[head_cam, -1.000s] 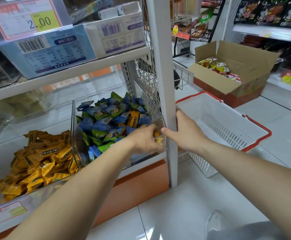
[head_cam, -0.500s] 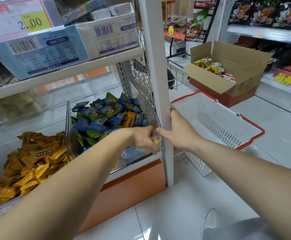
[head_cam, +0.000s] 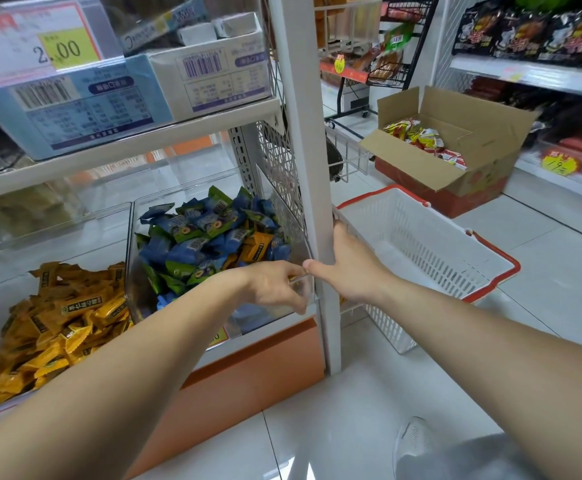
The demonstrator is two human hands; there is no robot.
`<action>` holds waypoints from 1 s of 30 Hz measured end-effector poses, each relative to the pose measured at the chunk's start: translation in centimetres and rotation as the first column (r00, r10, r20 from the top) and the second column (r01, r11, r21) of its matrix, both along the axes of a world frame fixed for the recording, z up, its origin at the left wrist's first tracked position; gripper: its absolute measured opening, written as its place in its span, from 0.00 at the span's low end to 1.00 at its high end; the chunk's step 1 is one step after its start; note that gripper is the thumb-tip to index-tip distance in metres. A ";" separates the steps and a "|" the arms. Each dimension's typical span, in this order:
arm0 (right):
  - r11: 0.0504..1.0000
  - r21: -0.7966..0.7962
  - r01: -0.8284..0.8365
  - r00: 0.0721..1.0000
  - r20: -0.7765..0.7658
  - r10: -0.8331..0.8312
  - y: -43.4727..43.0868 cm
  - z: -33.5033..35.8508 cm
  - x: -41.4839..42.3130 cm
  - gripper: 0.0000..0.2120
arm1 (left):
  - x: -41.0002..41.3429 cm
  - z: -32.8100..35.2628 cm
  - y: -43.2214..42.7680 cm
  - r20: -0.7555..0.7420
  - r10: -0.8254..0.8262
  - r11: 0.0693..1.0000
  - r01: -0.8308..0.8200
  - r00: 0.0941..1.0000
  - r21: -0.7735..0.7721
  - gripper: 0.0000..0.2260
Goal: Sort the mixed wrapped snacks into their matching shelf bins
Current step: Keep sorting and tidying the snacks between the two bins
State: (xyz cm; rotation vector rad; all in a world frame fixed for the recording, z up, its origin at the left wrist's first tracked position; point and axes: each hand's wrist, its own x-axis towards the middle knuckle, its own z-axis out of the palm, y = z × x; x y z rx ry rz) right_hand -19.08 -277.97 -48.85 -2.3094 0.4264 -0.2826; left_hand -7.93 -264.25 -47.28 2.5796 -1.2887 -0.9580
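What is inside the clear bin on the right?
Blue and green snacks, with a few orange snacks mixed in. The left hand reaches in and covers the front corner; whether its fingers hold anything cannot be seen.

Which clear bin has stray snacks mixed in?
The right bin, where the left hand reaches: orange wrappers lie among its blue and green ones. The left bin holds only yellow-orange packs.
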 end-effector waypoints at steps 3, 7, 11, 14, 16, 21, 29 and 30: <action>1.000 0.004 -0.009 1.000 -0.007 0.009 0.0 0.0 0.0 0.34 | -0.1 -0.1 0.6 0.013 0.016 0.996 -0.015 1.000 -0.083 0.16; 1.000 -0.001 -0.006 1.000 -0.030 0.006 0.0 0.2 -0.1 0.35 | -0.2 -0.2 1.6 0.061 0.008 0.994 -0.002 0.998 -0.107 0.18; 1.000 -0.001 -0.008 0.999 -0.039 0.008 0.2 0.3 -0.1 0.35 | -0.2 -0.1 1.8 0.084 -0.023 0.983 0.038 0.996 -0.181 0.22; 1.000 -0.005 -0.001 0.999 -0.040 0.001 0.2 0.4 -0.3 0.34 | -0.1 0.1 2.3 0.034 -0.009 0.947 0.020 0.999 -0.320 0.13; 1.000 -0.002 -0.001 0.999 -0.045 0.001 0.4 0.5 -0.4 0.37 | 0.0 0.1 2.9 0.002 0.040 0.893 -0.035 0.999 -0.448 0.12; 0.997 0.071 0.021 0.999 -0.033 -0.018 0.6 1.4 -1.4 0.30 | -0.5 -0.1 4.1 -0.059 0.146 0.781 -0.151 0.988 -0.606 0.16; 0.985 0.120 0.124 0.991 0.040 -0.130 1.4 3.0 -3.8 0.09 | 0.5 0.8 5.2 -0.287 0.373 0.550 -0.460 0.882 -0.697 0.12; 0.989 0.127 0.082 0.994 0.061 -0.090 2.1 3.0 -3.6 0.07 | 0.5 1.0 5.3 -0.312 0.415 0.500 -0.500 0.855 -0.707 0.12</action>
